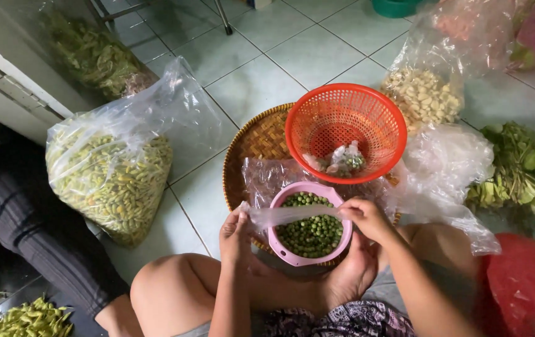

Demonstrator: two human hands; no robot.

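A: Head view, looking straight down. Left hand [236, 232] and right hand [367, 217] each pinching one end of a thin, clear plastic bag strip [289, 214], pulled taut between them. Fingers of both closed on the film.

B: Stretched where?

A: Directly over the small pink plastic bowl of shelled green peas [310, 224], crossing its far rim. Presumably held there so anything dropped lands back in the bowl. A judgement only.

B: Bowl's own place?

A: At the near edge of the round woven bamboo tray [256, 138], on a crumpled clear sheet. Close against the bare foot [345, 281] tucked under the right wrist, so within easy reach of a cross-legged sitter.

B: Look of the peas?

A: Small, round, dull green, loose, filling the bowl well up. Film glossy, wrinkled, almost see-through; contents, if any, not discernible.

B: Further back on the tray?

A: Round orange plastic mesh basket [346, 132] at the far right edge, holding a few knotted little clear packets with green inside.

B: Around the tray?

A: On the tiled floor, large clear bag of green pods [112, 181] to the left, apart from the tray. Clear bag of pale peeled cloves [424, 95] just beyond the basket. Leafy green bunches [520, 167] at far right. Another person's dark striped sleeve [36, 231] at the left edge.
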